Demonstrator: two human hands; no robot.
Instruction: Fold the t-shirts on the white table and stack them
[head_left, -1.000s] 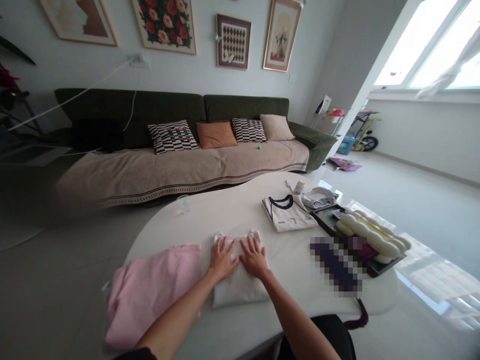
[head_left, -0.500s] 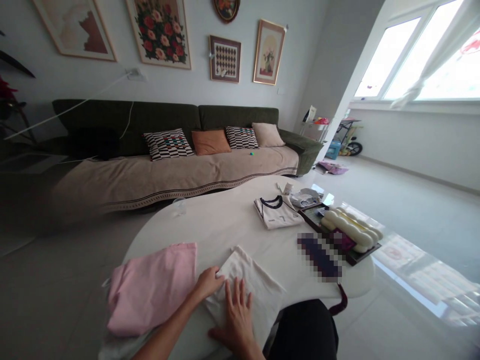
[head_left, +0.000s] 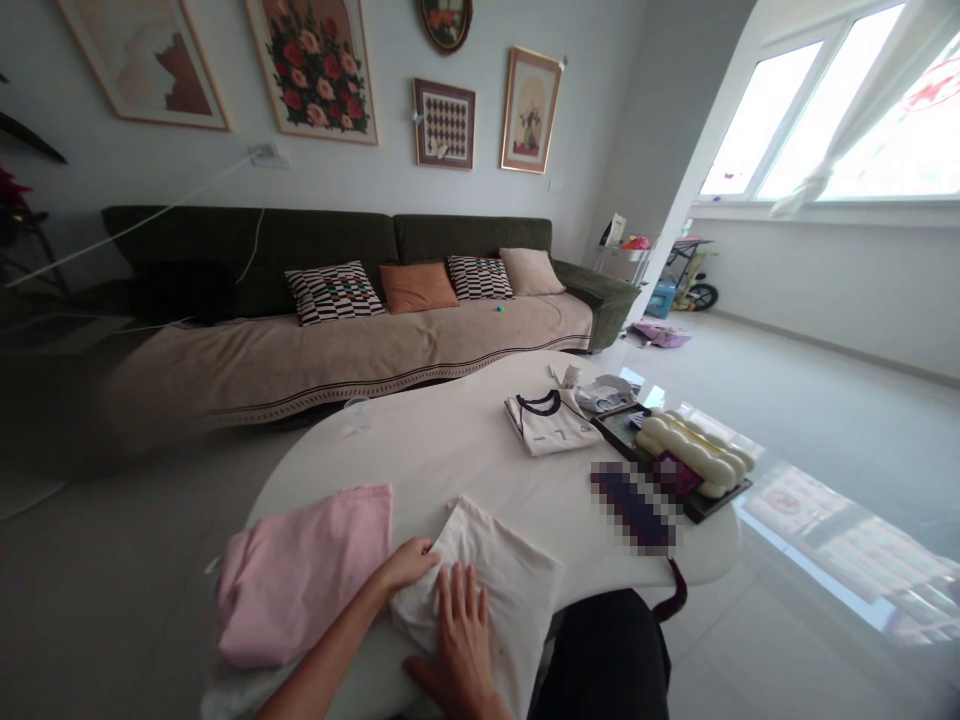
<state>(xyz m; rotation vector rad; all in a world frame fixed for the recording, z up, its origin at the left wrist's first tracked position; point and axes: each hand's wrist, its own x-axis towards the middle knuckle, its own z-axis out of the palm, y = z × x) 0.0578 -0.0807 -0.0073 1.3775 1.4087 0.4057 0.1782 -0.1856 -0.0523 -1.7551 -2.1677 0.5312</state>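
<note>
A folded white cloth (head_left: 499,570) lies at the near edge of the white oval table (head_left: 450,440), turned at an angle. My right hand (head_left: 454,645) rests flat on its near half, fingers stretched out. My left hand (head_left: 409,562) touches the cloth's left corner, fingers curled at the edge. A pink folded garment (head_left: 300,572) lies just left of both hands. A folded white shirt with a dark collar (head_left: 551,421) sits farther back on the right.
A dark tray (head_left: 694,470) with a cream padded object and small items stands at the table's right end. A clear glass (head_left: 357,412) stands at the far left edge. Behind the table runs a green sofa (head_left: 337,290) with cushions. Pale floor opens to the right.
The white cloth has been pulled toward me and turned diagonal. Both hands moved from its far end to its near part, and the view tilted up and right.
</note>
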